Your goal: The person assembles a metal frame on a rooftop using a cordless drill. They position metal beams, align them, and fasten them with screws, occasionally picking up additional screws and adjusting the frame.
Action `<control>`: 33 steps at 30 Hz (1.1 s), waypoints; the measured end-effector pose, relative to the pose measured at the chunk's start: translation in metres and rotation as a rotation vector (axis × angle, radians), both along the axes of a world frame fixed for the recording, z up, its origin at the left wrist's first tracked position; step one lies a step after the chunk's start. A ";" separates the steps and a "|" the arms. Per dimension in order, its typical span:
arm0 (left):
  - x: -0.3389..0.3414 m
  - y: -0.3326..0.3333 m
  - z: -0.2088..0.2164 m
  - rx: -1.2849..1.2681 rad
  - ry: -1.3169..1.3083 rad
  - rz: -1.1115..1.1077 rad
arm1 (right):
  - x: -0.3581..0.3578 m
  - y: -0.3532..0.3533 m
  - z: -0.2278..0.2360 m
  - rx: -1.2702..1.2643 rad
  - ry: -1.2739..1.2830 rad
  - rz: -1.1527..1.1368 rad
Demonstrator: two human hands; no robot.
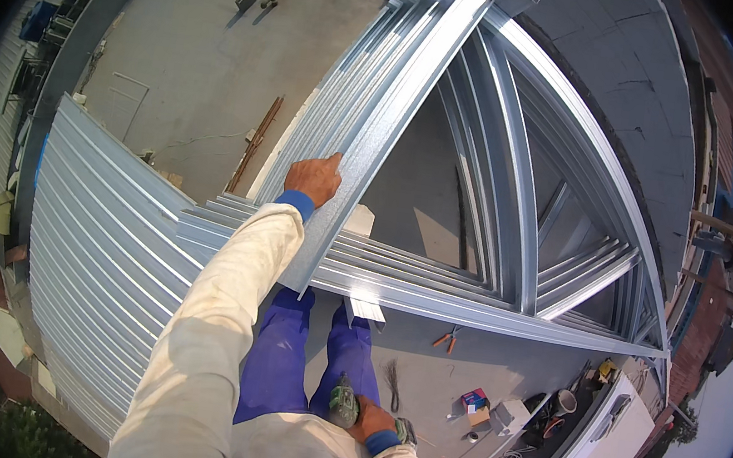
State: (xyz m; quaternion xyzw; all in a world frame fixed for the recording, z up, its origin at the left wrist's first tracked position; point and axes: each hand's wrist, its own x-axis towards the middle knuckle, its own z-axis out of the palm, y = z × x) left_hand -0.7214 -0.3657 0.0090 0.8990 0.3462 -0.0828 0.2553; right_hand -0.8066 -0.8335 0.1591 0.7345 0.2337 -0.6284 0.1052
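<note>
A long galvanized steel channel (390,113) runs from near my knees up to the far end of a stack of triangular metal trusses (519,179). My left hand (313,179) is curled over this channel's left edge, its index finger lying on the top face. Low by my right thigh, my right hand (372,420) is closed around a green cordless drill (344,405). The drill's front end points away from me; part of its body is hidden under the hand. A short metal piece (365,311) sticks out from the near truss member toward my legs.
Corrugated metal sheet roofing (97,260) spreads at the left. Orange-handled pliers (447,338) lie on the floor beyond my right knee, with a small red-and-blue box (475,401) farther right. A white panel (582,448) lies at the lower right. Brown bars (255,144) rest beyond the trusses.
</note>
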 end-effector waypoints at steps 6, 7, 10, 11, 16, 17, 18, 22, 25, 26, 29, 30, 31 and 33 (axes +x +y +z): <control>0.007 0.036 0.021 -0.256 0.039 0.080 | 0.007 0.004 0.005 0.092 -0.096 -0.019; 0.000 0.039 0.025 -0.279 0.011 0.131 | 0.009 0.005 0.005 0.078 -0.102 0.004; -0.035 0.034 0.035 -0.315 0.055 0.248 | 0.020 0.005 0.008 0.111 -0.102 0.010; -0.046 0.028 0.038 -0.317 0.085 0.273 | 0.024 0.005 0.009 0.108 -0.089 0.026; -0.113 -0.044 0.042 -0.348 0.116 0.473 | 0.046 0.006 0.006 0.078 -0.077 0.066; -0.126 -0.063 0.041 -0.314 0.107 0.535 | 0.050 0.006 0.005 0.059 -0.059 0.091; -0.139 -0.084 0.040 -0.227 0.088 0.578 | 0.054 0.007 0.004 0.021 -0.039 0.119; -0.170 -0.146 0.027 -0.073 0.066 0.599 | 0.069 0.005 0.008 0.014 -0.007 0.175; -0.170 -0.146 0.012 0.059 0.011 0.540 | 0.080 0.003 0.010 -0.007 0.013 0.198; -0.164 -0.141 0.008 0.069 -0.006 0.511 | 0.084 0.001 0.009 -0.007 0.016 0.207; -0.139 -0.119 -0.001 0.095 -0.023 0.451 | 0.091 -0.004 0.007 -0.025 0.021 0.229; -0.128 -0.112 -0.004 0.085 -0.035 0.447 | 0.091 -0.006 0.004 -0.029 0.031 0.232; -0.117 -0.105 -0.007 0.075 -0.042 0.442 | 0.092 -0.008 0.002 -0.031 0.026 0.225; -0.097 -0.098 -0.014 0.093 -0.080 0.459 | 0.092 -0.015 0.000 -0.047 0.022 0.213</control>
